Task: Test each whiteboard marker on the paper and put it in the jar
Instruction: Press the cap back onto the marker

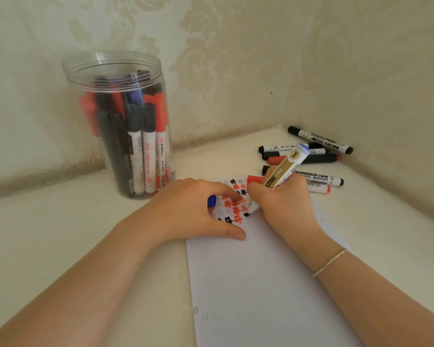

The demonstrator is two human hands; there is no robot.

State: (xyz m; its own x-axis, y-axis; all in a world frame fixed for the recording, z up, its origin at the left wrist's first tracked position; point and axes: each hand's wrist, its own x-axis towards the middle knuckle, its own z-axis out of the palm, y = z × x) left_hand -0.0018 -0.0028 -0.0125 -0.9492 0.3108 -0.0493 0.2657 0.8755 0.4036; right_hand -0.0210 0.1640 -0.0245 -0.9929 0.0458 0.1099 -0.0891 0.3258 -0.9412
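Step in hand: testing. Right hand [283, 204] grip closed round gold-labelled marker [287, 169], tip down on paper [256, 284] among red and black marks. Left hand [193, 211] steadies sheet, blue cap [211, 201] tucked under fingers. Next likely: recap, drop into jar [120, 121] on bench [60, 234]. Untested markers [308, 159] lie far right.

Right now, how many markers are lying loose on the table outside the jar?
6 markers, piled at the right: one black farthest back, three side by side below it, two partly behind the right hand. That hand holds a seventh; more may be hidden.
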